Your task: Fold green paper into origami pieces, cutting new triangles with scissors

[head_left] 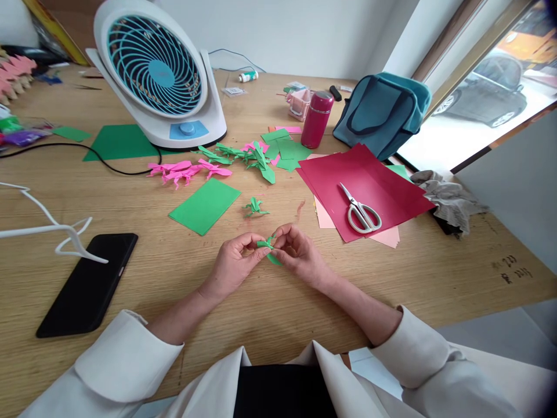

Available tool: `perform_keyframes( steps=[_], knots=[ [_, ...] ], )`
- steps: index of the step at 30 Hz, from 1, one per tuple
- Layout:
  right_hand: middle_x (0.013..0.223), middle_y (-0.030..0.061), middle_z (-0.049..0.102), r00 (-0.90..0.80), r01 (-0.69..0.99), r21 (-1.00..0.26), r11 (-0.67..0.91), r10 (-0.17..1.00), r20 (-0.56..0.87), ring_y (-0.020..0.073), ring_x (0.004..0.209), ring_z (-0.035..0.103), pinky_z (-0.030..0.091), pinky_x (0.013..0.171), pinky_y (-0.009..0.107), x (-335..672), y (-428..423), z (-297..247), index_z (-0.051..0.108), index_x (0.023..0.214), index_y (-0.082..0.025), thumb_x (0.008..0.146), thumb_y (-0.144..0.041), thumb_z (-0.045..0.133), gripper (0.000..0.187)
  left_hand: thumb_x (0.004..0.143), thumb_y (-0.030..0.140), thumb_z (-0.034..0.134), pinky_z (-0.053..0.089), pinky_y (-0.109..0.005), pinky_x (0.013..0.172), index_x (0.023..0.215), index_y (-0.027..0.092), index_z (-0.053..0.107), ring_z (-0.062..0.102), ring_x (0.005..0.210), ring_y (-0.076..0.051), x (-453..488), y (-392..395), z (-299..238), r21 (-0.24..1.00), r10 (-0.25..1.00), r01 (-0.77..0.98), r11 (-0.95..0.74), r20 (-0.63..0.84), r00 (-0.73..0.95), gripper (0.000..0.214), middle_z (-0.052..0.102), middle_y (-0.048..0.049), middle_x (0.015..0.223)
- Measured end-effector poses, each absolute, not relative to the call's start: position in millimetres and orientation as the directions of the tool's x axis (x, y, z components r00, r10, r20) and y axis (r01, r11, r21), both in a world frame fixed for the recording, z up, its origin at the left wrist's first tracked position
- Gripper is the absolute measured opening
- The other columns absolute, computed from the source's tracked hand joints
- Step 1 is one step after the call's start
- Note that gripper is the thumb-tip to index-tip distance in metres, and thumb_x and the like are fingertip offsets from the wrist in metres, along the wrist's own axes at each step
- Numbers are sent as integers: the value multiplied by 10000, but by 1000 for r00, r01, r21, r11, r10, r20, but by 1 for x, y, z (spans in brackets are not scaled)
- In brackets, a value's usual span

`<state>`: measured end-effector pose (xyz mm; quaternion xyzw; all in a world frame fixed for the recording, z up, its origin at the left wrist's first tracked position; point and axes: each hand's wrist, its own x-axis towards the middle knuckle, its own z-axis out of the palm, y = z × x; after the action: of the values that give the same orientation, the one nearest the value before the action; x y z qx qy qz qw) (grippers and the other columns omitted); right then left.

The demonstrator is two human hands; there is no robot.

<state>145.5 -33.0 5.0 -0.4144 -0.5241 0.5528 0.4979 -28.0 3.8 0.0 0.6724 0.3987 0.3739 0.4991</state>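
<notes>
Between my two hands is a small green origami figure [273, 259], pinched from both sides just above the table. Thumb and forefinger of my left hand [235, 258] close on its left part. My right hand [300, 255] grips its right side the same way, and the fingers hide much of the folds. Just beyond my fingertips stands a finished-looking green origami figure [255, 206] with thin legs. A stack of green paper [205, 206] lies to the left of it. Farther back are several pink origami figures [174, 172] and several green origami figures [261, 162] in a loose pile.
White-handled scissors [364, 218] rest on dark red paper sheets [391, 191] at the right. Behind stand a magenta flask [317, 121], a teal bag [383, 116] and a white fan [209, 110]. A black phone [89, 284] and a white stand [73, 235] are at the left.
</notes>
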Motion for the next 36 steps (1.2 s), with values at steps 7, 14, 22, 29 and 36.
perform_keyframes(
  steps=[7, 14, 22, 29, 36],
  knots=[
    [700, -64, 510, -160, -168, -985, 46, 984, 74, 125, 608, 491, 404, 578, 255, 143, -33, 5, 397, 1037, -270, 781, -546, 727, 500, 781, 334, 732, 508, -255, 707, 910, 173, 699, 628, 745, -145, -28, 3, 1, 992, 922, 82, -96, 58, 384, 209, 690, -14, 805],
    [826, -19, 529, -100, -114, -982, 150, 982, 162, 132, 764, 539, 463, 725, 278, 140, -34, 0, 442, 963, -249, 809, -406, 726, 359, 805, 316, 720, 521, -263, 771, 1012, 180, 656, 652, 808, -147, -25, -1, 2, 988, 939, 91, -124, 87, 333, 256, 695, -27, 890],
    [806, -13, 586, -103, 156, -956, 249, 967, 235, 127, 725, 560, 475, 697, 270, 148, -37, 6, 521, 923, -221, 829, -222, 674, 180, 756, 345, 768, 472, -235, 689, 909, 160, 674, 597, 719, -124, -25, -1, 3, 999, 940, 45, -5, -10, 340, 257, 665, -3, 775],
    [787, -7, 597, -148, 347, -854, 388, 922, 359, 132, 723, 573, 479, 701, 270, 152, -35, 7, 551, 849, -211, 850, -194, 635, 86, 767, 349, 744, 407, -220, 636, 788, 156, 685, 515, 663, -104, -26, 2, 4, 998, 915, 48, 27, -44, 402, 203, 605, 20, 693],
    [859, 11, 586, -142, 491, -749, 445, 889, 435, 160, 785, 589, 485, 712, 279, 144, -39, 3, 498, 917, -226, 841, -191, 652, 176, 820, 364, 678, 388, -225, 621, 778, 159, 641, 478, 652, -108, -22, -4, 0, 991, 947, 125, -55, 12, 322, 213, 554, 24, 680]
  ],
)
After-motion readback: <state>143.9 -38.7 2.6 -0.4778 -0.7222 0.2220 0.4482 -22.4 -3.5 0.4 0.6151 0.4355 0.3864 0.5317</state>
